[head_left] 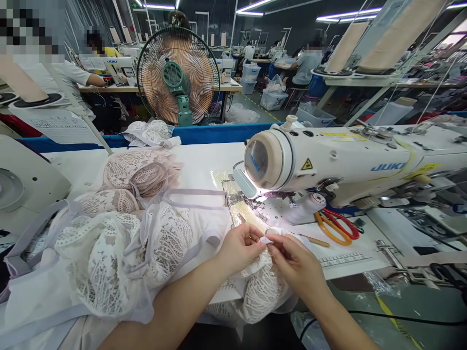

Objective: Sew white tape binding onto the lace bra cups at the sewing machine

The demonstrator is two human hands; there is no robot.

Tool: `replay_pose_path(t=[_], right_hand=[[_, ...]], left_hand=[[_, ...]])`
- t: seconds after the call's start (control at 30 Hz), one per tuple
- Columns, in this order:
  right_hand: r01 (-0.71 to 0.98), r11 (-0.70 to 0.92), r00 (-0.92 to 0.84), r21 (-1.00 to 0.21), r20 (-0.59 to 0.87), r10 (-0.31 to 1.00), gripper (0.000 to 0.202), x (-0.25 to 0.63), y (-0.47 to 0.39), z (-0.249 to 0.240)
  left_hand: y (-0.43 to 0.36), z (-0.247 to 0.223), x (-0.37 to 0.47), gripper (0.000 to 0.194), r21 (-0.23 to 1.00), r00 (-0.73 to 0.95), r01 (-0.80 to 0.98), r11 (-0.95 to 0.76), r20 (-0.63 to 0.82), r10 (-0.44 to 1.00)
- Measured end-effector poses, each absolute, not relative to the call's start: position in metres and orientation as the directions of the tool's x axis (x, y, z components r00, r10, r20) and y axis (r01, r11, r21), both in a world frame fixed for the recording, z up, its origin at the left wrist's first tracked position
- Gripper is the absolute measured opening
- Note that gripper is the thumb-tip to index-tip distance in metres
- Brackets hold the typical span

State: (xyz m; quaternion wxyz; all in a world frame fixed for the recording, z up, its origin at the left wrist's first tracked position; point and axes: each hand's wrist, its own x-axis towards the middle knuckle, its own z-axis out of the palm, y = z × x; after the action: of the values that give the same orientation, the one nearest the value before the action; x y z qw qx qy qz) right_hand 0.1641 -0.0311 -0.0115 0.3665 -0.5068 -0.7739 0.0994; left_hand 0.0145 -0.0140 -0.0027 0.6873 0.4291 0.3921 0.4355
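Observation:
Just in front of the lit needle area of a white sewing machine (328, 160), my left hand (241, 247) and my right hand (295, 260) meet fingertip to fingertip. Both pinch the edge of a white lace garment (264, 287), which hangs down over the table's front edge towards my lap. The fingers of each hand are curled closed on the fabric. To the left, a heap of white lace garments (109, 262) with pale lilac bands covers the table, and beige lace pieces (136, 170) lie behind it.
Orange-handled scissors (332, 228) and red-handled ones (343, 221) lie right of the needle area, near a thin wooden stick (315, 240). A large fan (178, 75) stands beyond the blue-edged table. Thread cones (345, 46) rise at the upper right. Several people sit at machines behind.

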Motion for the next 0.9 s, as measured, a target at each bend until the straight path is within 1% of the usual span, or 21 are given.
replay_pose_path(t=[0.07,0.2,0.3,0.47,0.67,0.73,0.83,0.9], right_hand=[[0.746,0.506,-0.237,-0.433,0.538,0.809,0.01,0.16,-0.025,-0.006],[0.772,0.591,-0.279,-0.236,0.71,0.647,0.007,0.147,-0.013,-0.008],[0.783,0.601,-0.28,-0.157,0.775,0.567,0.005,0.14,-0.008,-0.017],[0.793,0.587,-0.241,-0.165,0.799,0.551,0.007,0.14,-0.008,-0.03],[0.808,0.555,-0.221,-0.2,0.769,0.6,0.009,0.143,-0.011,-0.036],[0.807,0.557,-0.225,-0.199,0.768,0.6,0.009,0.143,-0.012,-0.035],[0.798,0.571,-0.237,-0.191,0.772,0.59,0.009,0.143,-0.014,-0.035],[0.793,0.581,-0.239,-0.185,0.782,0.575,0.011,0.143,-0.015,-0.034]], left_hand=[[-0.012,0.0,0.011,0.017,0.934,0.294,-0.28,0.222,-0.137,0.946],[-0.006,0.006,0.004,0.015,0.941,0.22,-0.296,0.16,-0.096,0.971],[-0.003,0.004,0.002,0.015,0.944,0.184,-0.292,0.155,-0.104,0.978],[0.0,-0.004,0.004,0.017,0.933,0.187,-0.32,0.163,-0.107,0.977],[0.0,-0.001,0.007,0.023,0.883,0.221,-0.396,0.252,-0.174,0.96],[0.001,0.0,0.007,0.025,0.858,0.236,-0.416,0.302,-0.219,0.947],[0.001,0.002,0.006,0.022,0.835,0.242,-0.382,0.396,-0.323,0.915],[0.001,0.002,0.006,0.02,0.838,0.245,-0.356,0.414,-0.344,0.907]])
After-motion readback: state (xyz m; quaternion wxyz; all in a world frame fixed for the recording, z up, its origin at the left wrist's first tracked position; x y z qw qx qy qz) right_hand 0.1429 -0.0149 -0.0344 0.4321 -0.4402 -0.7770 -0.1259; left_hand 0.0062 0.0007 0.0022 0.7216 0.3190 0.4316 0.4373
